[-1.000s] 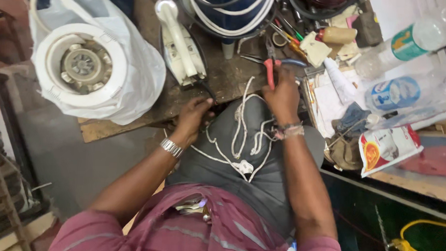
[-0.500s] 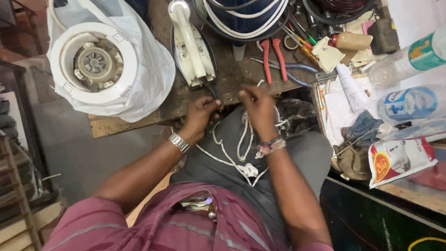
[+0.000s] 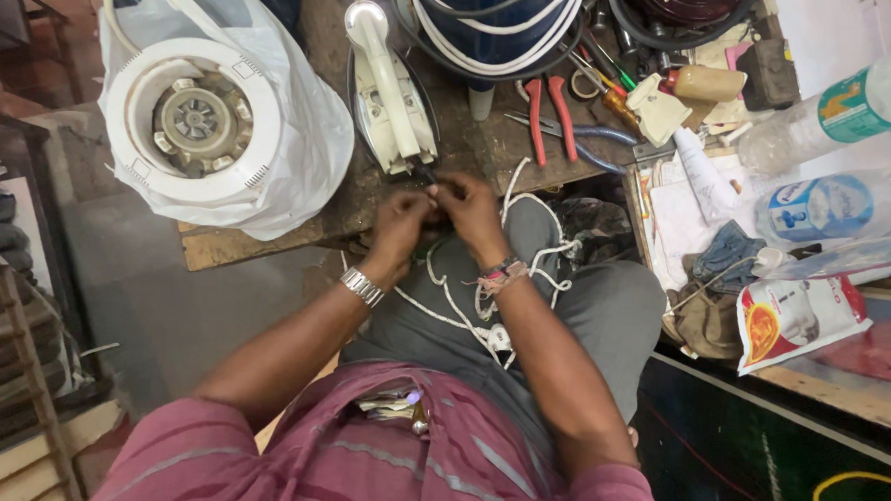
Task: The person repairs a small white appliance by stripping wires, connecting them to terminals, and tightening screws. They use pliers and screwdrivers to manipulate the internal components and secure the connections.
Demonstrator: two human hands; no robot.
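Head view: both hands, left hand (image 3: 399, 223) and right hand (image 3: 472, 207), close pinched on the white braided cord (image 3: 463, 311) just below the white electric iron (image 3: 392, 93), steadying its end.

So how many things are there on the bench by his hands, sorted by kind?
White clothes iron lying on the wooden bench: 1
Red-handled pliers: 1
White round appliance base in a plastic bag: 1
Clear plastic bottles, one at, one at: 2
White braided cord in the lap: 1
Total: 6
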